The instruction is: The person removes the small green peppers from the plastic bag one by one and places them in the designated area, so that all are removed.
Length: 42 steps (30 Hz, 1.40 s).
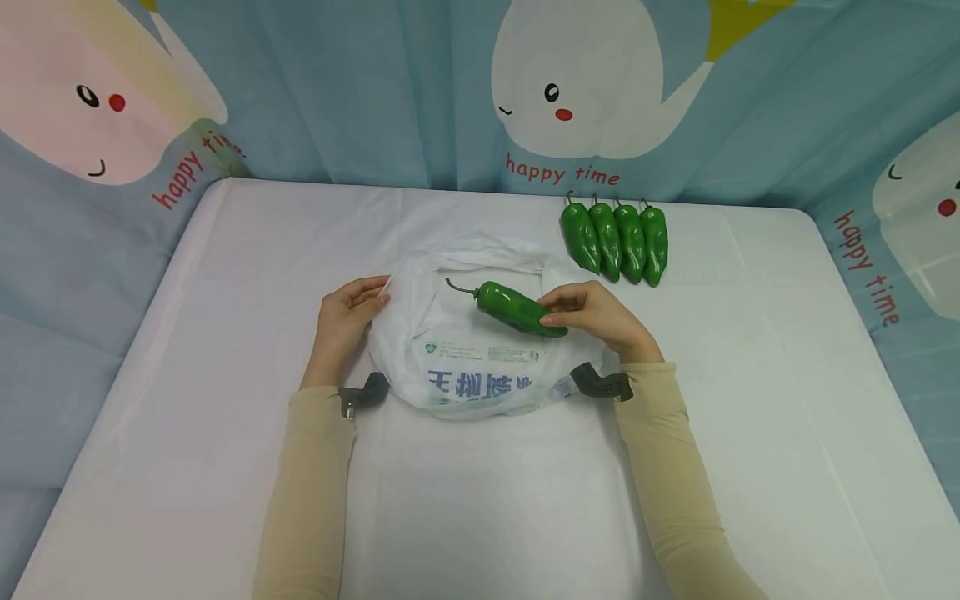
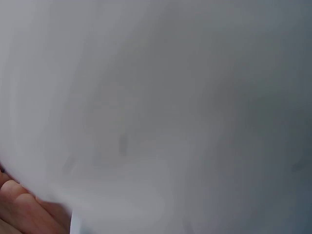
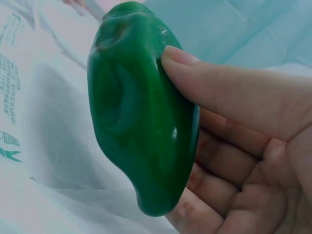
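Observation:
A glossy green chili pepper (image 1: 517, 310) lies across the mouth of a white plastic bag (image 1: 480, 408), its stem pointing left. My right hand (image 1: 596, 317) pinches the pepper near its tapered end between thumb and fingers. Seen from the right wrist, the pepper (image 3: 141, 107) has a dented, shiny side, with the thumb (image 3: 183, 56) pressed along it. At the bag's left side, my left hand (image 1: 348, 317) pinches the edge of the plastic. The bag (image 2: 146, 97) fills most of the left wrist view and hides much of that hand; curled fingers (image 2: 29, 209) show in the corner.
Several more green peppers (image 1: 615, 242) stand in a row near the back edge, right of the bag. Under everything is a white-covered table (image 1: 187, 433). A blue curtain (image 1: 360, 92) with cartoon whales hangs behind it. Dark wrist mounts (image 1: 600, 382) sit close against the bag.

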### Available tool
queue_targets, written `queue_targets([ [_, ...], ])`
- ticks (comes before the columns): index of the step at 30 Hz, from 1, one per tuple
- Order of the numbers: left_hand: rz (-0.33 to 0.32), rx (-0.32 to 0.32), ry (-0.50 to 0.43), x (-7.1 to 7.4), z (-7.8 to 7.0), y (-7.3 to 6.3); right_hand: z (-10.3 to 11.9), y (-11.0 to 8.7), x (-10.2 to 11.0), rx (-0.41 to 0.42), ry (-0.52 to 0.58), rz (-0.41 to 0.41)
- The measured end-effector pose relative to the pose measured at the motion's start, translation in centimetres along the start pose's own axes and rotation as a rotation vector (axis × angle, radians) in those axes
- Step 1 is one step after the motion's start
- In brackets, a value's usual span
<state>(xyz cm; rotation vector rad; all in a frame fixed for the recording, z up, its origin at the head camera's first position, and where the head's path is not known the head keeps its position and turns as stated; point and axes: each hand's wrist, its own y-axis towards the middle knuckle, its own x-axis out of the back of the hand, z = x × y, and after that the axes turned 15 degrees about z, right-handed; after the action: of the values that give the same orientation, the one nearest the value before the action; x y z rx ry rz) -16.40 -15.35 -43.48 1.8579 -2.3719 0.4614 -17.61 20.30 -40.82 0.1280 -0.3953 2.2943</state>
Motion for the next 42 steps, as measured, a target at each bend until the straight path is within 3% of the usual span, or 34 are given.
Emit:
queue_targets([
  [22, 0.002, 0.011, 0.024, 0.11, -0.1, -0.02, 0.03, -0.5, 0.62, 0.004, 0.049, -0.093],
  [31, -0.001, 0.012, 0.015, 0.06, -0.02, 0.0, -0.01, -0.82, 0.68, 0.077, 0.089, -0.093],
  [42, 0.006, 0.012, 0.009, 0.07, -0.31, -0.19, -0.14, -0.73, 0.97, 0.007, 0.093, -0.132],
])
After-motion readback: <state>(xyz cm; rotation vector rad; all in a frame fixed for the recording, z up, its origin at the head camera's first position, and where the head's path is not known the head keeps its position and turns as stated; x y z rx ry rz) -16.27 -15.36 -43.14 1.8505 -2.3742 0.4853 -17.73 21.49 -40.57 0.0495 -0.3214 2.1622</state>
